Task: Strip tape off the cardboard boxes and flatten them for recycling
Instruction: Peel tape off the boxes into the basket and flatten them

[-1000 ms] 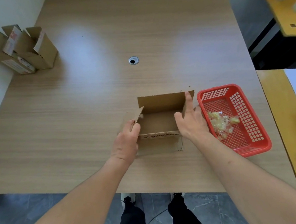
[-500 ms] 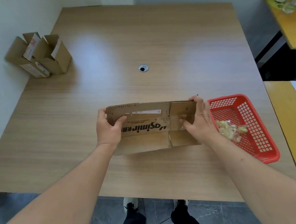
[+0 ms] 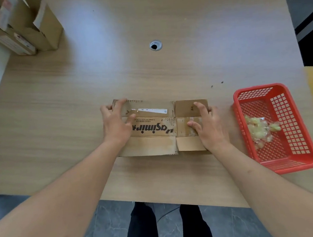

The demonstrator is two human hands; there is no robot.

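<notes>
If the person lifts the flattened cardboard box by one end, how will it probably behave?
The flattened cardboard box will probably bend at its creases, since separate panels and flaps are visible. It looks thin, so likely light. Both the left hand and the right hand press it flat on the table, so it may spring open.

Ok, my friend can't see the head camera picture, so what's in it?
Two hands, left hand and right hand, press a flattened cardboard box onto a wooden table. A red basket holding crumpled tape sits to the right, and two open boxes stand in the far left corner.
</notes>
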